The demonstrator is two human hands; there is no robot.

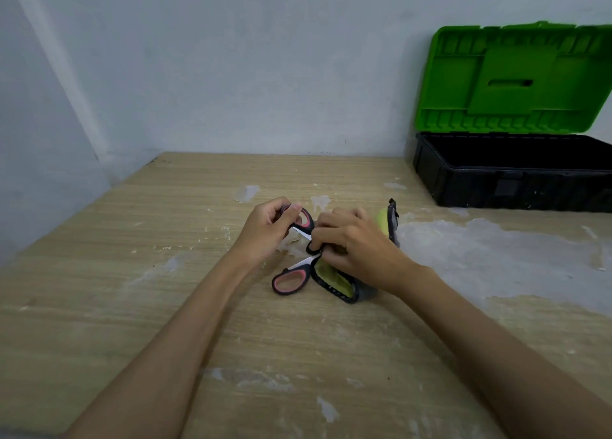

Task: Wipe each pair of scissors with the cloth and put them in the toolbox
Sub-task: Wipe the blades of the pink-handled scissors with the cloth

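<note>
Your left hand (270, 228) grips the upper handle loop of the scissors (299, 240), fingers curled round the black-and-pink ring. The scissors are spread open: one pink-lined loop sits in that hand, the other loop lies lower on the table (165, 306), toward you. A short stretch of bare blade shows between the two hands; the rest is hidden.

Your right hand (351, 245) is curled round the cloth (334, 281), pinching it onto the blades near the pivot. The cloth is yellow-green with a dark grey edge; one part trails below the hand onto the table, another part sticks up behind the knuckles on the right. You can't tell exactly how the fingers sit under the cloth.

The toolbox (510, 187) stands at the far right of the table against the wall (265, 74), well apart from the hands. Its green lid is up and the black base is open; what's inside can't be seen.

The tabletop is pale wood grain with whitish smears and scuffed patches, the largest to the right of the cloth.
</note>
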